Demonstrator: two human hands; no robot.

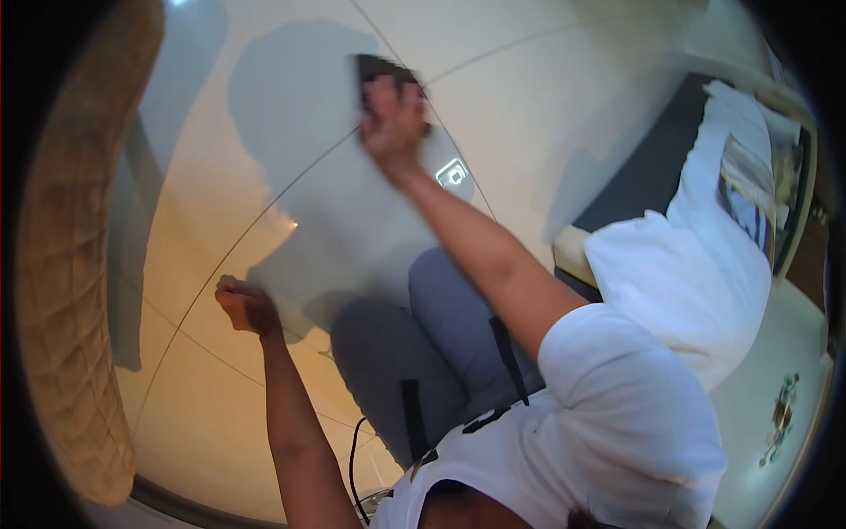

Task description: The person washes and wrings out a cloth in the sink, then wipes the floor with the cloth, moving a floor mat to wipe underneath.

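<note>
My right hand (392, 128) reaches far forward and presses on a dark cloth (374, 69) lying on the pale tiled floor (493, 115). The cloth sticks out past the fingertips and to the side of the hand; motion blurs both a little. On the left, my left hand (244, 306) is closed in a fist, knuckles at the floor, and no object shows in it. My knees (388, 353), in grey trousers, are bent between the two arms.
A quilted brown padded edge (75, 291) runs along the left side. To the right stands a dark low piece of furniture (630, 167) with white fabric (687, 264) draped over it. A thin black cable (354, 458) lies near my left forearm.
</note>
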